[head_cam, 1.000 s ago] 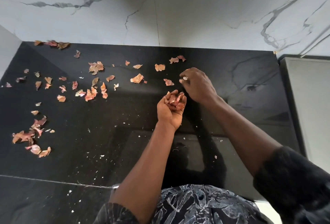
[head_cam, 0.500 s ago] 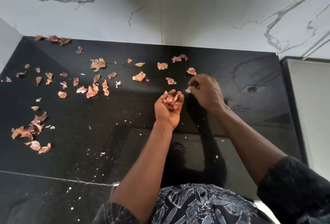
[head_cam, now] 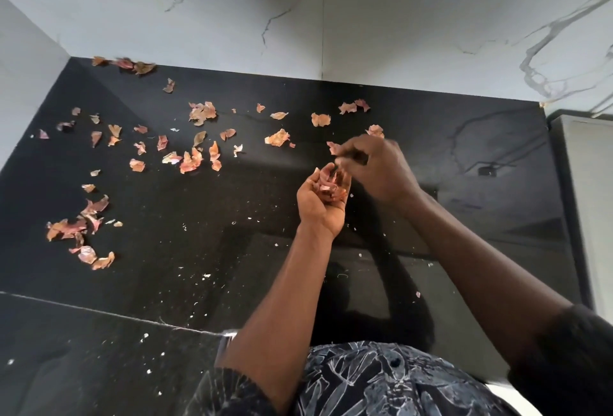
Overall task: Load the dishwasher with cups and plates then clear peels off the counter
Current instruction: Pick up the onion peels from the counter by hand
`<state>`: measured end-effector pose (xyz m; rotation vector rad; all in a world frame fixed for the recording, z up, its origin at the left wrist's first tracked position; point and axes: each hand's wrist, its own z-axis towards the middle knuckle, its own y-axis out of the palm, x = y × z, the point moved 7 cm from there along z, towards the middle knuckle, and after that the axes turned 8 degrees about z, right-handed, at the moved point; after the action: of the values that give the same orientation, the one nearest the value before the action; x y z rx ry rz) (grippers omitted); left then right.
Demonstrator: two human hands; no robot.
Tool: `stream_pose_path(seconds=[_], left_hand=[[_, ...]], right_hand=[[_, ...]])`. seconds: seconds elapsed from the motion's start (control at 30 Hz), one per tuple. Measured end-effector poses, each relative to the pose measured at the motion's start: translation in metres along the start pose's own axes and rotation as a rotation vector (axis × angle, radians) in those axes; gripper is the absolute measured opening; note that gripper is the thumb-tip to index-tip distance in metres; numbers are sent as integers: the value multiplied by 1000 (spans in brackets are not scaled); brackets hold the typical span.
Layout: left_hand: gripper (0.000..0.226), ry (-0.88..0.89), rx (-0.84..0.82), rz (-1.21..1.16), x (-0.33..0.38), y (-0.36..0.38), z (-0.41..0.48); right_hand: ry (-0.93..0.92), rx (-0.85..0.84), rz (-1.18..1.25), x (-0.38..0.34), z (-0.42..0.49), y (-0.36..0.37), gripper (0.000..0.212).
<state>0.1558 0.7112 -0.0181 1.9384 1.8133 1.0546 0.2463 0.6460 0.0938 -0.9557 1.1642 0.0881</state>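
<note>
Reddish onion peels (head_cam: 192, 157) lie scattered over the black counter (head_cam: 199, 233), mostly on its left and back parts. My left hand (head_cam: 320, 203) is cupped palm up over the middle of the counter and holds a small heap of peels (head_cam: 331, 185). My right hand (head_cam: 378, 167) hovers just right of it, fingertips bent over the cupped palm; it is blurred, so what it pinches is unclear. More peels (head_cam: 374, 130) lie just behind my right hand.
A white marble wall (head_cam: 398, 24) backs the counter. A light grey surface (head_cam: 590, 190) adjoins the counter on the right. Small white crumbs (head_cam: 205, 276) dot the counter's front. A seam (head_cam: 99, 311) crosses the counter at front left.
My right hand picked up a small piece from the counter and drew back to the cupped left hand, uncovering a peel behind it. My left hand kept holding its heap.
</note>
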Motion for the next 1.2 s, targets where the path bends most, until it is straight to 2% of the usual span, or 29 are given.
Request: stream_pose_path(seconds=[0.1, 0.27, 0.37, 0.57, 0.7, 0.83, 0.9, 1.03, 1.13, 1.2], left_hand=[[29, 12, -18, -59, 6, -2, 3], [31, 29, -40, -37, 14, -2, 2], [33, 59, -44, -50, 22, -6, 2], [34, 84, -4, -90, 29, -15, 6], [36, 92, -8, -104, 28, -11, 6], [33, 87, -4, -30, 24, -5, 5], [33, 80, 8, -16, 22, -4, 4], [33, 65, -18, -139, 22, -6, 6], [31, 67, -20, -164, 26, -8, 7], [30, 71, -24, -153, 28, -9, 7]], right_hand=[[72, 19, -116, 21, 32, 5, 19], [127, -197, -343, 49, 44, 43, 38], [53, -185, -410, 48, 37, 50, 25], [53, -65, -256, 45, 21, 30, 14], [-72, 40, -165, 2, 15, 9, 10], [-140, -152, -193, -26, 0, 27, 14], [-147, -179, -190, -28, 1, 28, 15], [-56, -44, -47, -15, 25, 4, 17], [100, 83, -180, 21, 45, -17, 21], [233, 49, -343, 54, 52, -21, 31]])
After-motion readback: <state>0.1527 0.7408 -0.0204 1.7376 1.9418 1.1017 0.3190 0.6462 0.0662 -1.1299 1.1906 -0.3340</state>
